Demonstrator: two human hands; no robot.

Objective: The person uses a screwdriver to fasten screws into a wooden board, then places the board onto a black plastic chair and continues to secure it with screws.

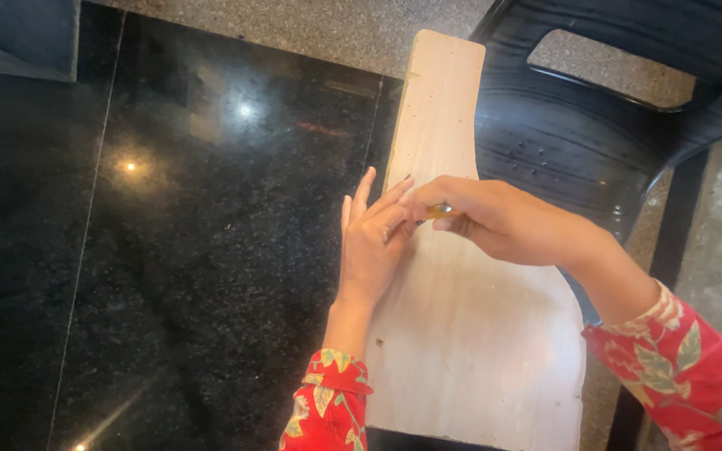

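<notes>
A pale wooden board [470,334], narrow at the far end and wide near me, lies across a black plastic chair [570,142]. My left hand [371,242] rests flat against the board's left edge, fingers spread and pointing away from me. My right hand [495,219] is closed around a small yellow pencil-like tool [439,212], its tip pressed to the board beside my left fingertips. Most of the tool is hidden in my fist. Both sleeves are red with a floral print.
A glossy black granite floor [169,250] with light reflections fills the left side. Speckled grey flooring [336,29] runs along the top and right. A dark object [31,33] stands at the top left corner.
</notes>
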